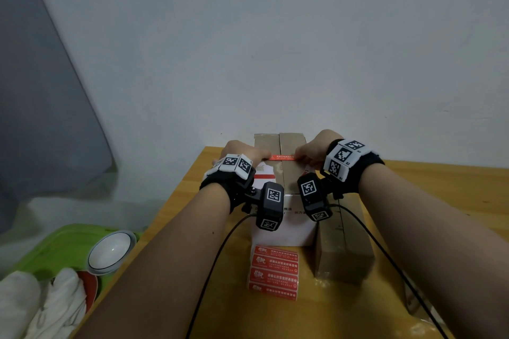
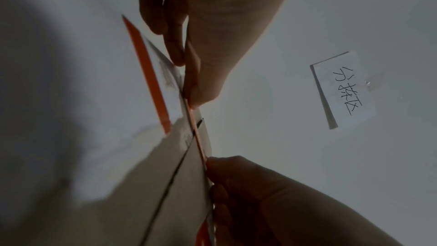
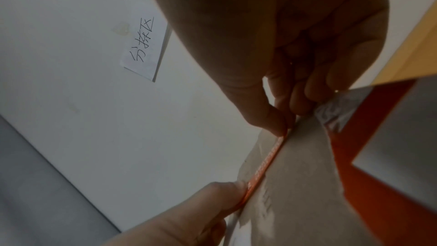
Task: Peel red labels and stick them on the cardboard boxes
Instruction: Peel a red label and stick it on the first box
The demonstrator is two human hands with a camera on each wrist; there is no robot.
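Your left hand (image 1: 242, 153) and right hand (image 1: 314, 150) each pinch one end of a red label (image 1: 282, 157), stretched flat btwn them across the top of the tall cardboard box (image 1: 292, 143) at the back of the table (image 1: 429, 181). In the left wrist view your left thumb and fingers (image 2: 189, 74) clamp the label's (image 2: 196, 134) edge; the right hand (image 2: 260, 190) grips the other end. The right wrist view shows the same from the other side: right fingertips (image 3: 276, 119) pinched on the label (image 3: 267, 164), left thumb (image 3: 222, 194) at the far end, label lying right along the box top (image 3: 307, 175). Whether it's fully stuck down, can't tell.

A white box (image 1: 283, 228) sits in front of the tall one, w/ a 2nd brown cardboard box (image 1: 344, 250) just beside it on the right. The label sheet (image 1: 274, 271), 4 red labels showing, lies on the table just in front of the white box.

Off the table's left: green tray (image 1: 49, 250) w/ a white bowl (image 1: 110, 252) and white gloves (image 1: 41, 308). A handwritten paper note (image 2: 345, 89) is stuck on the wall (image 1: 248, 49).
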